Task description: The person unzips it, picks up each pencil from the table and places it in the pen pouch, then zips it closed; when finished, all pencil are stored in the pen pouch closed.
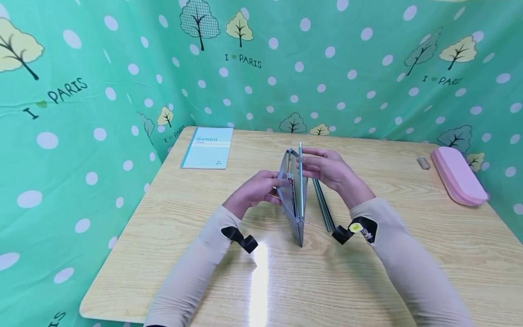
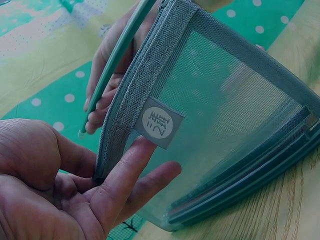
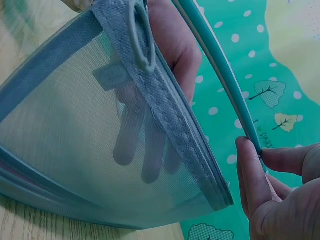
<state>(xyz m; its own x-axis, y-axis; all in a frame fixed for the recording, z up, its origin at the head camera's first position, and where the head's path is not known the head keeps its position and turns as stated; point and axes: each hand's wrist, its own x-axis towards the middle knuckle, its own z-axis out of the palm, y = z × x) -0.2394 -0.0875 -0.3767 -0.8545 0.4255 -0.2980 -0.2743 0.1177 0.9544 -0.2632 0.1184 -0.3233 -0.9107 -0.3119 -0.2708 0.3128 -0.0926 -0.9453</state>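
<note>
A grey mesh zip pouch (image 1: 299,234) stands on its long edge on the table, its zipped mouth open at the top. My left hand (image 1: 258,187) grips the pouch near its mouth, fingers against the mesh beside a sewn label (image 2: 159,122). Several pencils (image 1: 292,193) lie inside, along the bottom. Between thumb and fingers my right hand (image 1: 328,170) pinches a long teal pencil (image 3: 220,60) at one end. That pencil hangs over the pouch mouth, lengthwise. More dark green pencils (image 1: 324,206) lie on the table just right of the pouch.
A light blue notebook (image 1: 210,152) lies at the back left of the wooden table (image 1: 171,227). A pink pencil case (image 1: 457,175) and a small eraser (image 1: 423,163) are at the right. Green patterned cloth (image 1: 286,81) hangs behind and at the left.
</note>
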